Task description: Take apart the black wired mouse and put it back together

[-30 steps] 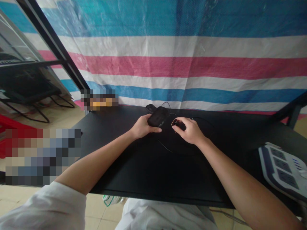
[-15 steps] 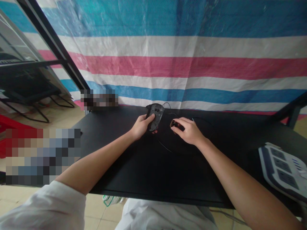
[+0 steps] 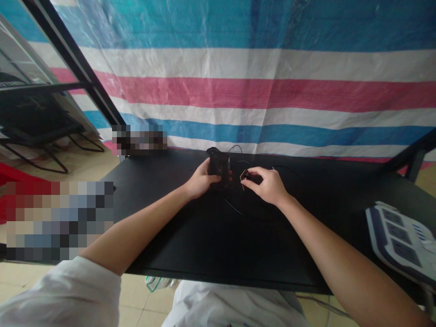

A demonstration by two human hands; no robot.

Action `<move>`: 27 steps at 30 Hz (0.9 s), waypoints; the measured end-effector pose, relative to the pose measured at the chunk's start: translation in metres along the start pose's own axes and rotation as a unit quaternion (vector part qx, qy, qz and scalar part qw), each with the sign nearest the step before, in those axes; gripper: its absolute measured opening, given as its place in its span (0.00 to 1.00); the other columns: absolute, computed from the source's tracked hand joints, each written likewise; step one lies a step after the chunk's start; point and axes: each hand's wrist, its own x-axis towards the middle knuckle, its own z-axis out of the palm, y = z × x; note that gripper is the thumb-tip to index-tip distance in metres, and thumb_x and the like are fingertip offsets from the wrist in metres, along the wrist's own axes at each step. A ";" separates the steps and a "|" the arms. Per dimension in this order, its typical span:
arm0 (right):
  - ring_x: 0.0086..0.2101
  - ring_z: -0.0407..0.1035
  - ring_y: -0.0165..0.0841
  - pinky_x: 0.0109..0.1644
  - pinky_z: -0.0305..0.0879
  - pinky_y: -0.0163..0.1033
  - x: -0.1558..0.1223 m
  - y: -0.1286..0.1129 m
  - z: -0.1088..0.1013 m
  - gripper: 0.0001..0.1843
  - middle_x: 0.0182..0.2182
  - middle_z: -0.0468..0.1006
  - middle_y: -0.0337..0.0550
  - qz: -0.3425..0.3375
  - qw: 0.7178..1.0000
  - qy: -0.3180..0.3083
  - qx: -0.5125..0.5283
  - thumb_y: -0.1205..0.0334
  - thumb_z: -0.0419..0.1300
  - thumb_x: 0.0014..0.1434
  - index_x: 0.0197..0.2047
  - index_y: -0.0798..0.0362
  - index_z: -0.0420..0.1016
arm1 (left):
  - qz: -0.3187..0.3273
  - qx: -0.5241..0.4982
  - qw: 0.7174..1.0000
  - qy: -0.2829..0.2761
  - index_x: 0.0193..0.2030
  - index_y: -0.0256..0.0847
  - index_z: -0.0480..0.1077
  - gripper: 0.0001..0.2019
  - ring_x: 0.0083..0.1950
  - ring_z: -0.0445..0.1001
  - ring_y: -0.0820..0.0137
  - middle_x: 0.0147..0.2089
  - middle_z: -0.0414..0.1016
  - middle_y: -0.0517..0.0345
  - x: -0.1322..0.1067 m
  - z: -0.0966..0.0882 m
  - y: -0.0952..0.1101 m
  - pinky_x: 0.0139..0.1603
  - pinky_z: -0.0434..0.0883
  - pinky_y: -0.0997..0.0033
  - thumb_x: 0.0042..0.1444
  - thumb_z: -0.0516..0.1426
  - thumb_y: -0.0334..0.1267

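Observation:
My left hand (image 3: pixel 200 180) is closed around a black computer mouse shell (image 3: pixel 220 164), with the thumb across its near part and fingertips showing at its right edge. The inside of the shell looks dark and its details are hard to make out. To the right, my right hand (image 3: pixel 271 185) pinches a small circuit board (image 3: pixel 243 176) with a tan edge and dark parts on it. A small gap separates board and shell. A thin black cable (image 3: pixel 234 208) curves over the table below the hands; where it joins is hidden.
The black table (image 3: pixel 218 250) reaches to a striped plastic sheet (image 3: pixel 238 95) at the back. A white and dark-blue power strip (image 3: pixel 398 236) lies at the right. Black frame posts (image 3: pixel 80 68) stand at the sides, and blurred patches cover things at the left.
My left hand has turned the mouse shell, so its lighter grey inner face now looks dark. The circuit board in my right hand has tilted slightly and shows more edge-on.

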 end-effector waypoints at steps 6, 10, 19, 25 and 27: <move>0.35 0.80 0.38 0.42 0.77 0.42 -0.001 -0.007 0.003 0.12 0.36 0.84 0.44 0.022 0.997 -0.006 0.073 0.56 0.64 0.55 0.41 0.51 0.74 | -0.016 -0.045 0.998 -0.051 0.56 0.44 0.61 0.34 0.45 0.80 0.57 0.39 0.78 0.58 -0.003 -0.001 -0.002 0.48 0.76 0.47 0.40 0.62 0.22; 0.32 0.78 0.36 0.39 0.77 0.41 -0.002 -0.009 0.005 0.13 0.34 0.83 0.43 0.013 0.997 -0.007 0.081 0.55 0.65 0.54 0.40 0.51 0.72 | -0.036 -0.055 0.994 -0.088 0.68 0.55 0.49 0.48 0.43 0.80 0.58 0.41 0.78 0.60 -0.006 -0.001 0.001 0.45 0.77 0.48 0.42 0.61 0.21; 0.31 0.76 0.35 0.39 0.74 0.40 -0.001 -0.008 0.004 0.10 0.32 0.80 0.41 -0.050 0.998 0.031 0.025 0.58 0.66 0.53 0.37 0.50 0.71 | -0.059 -0.082 0.990 -0.096 0.69 0.55 0.49 0.39 0.38 0.79 0.60 0.42 0.77 0.56 -0.003 -0.004 0.000 0.37 0.77 0.58 0.53 0.62 0.39; 0.32 0.76 0.35 0.38 0.73 0.40 -0.002 -0.011 0.005 0.10 0.33 0.81 0.43 -0.014 0.997 0.020 0.080 0.55 0.63 0.57 0.39 0.51 0.72 | -0.106 -0.126 0.977 -0.133 0.59 0.37 0.66 0.31 0.41 0.78 0.55 0.43 0.78 0.45 0.002 -0.010 -0.004 0.38 0.77 0.56 0.59 0.51 0.60; 0.31 0.76 0.35 0.36 0.72 0.40 -0.001 -0.011 0.005 0.12 0.31 0.81 0.43 0.042 0.990 0.017 0.134 0.51 0.62 0.58 0.39 0.51 0.73 | -0.118 -0.126 0.975 -0.136 0.56 0.35 0.69 0.29 0.41 0.78 0.56 0.44 0.78 0.43 0.004 -0.012 -0.005 0.39 0.76 0.57 0.61 0.49 0.59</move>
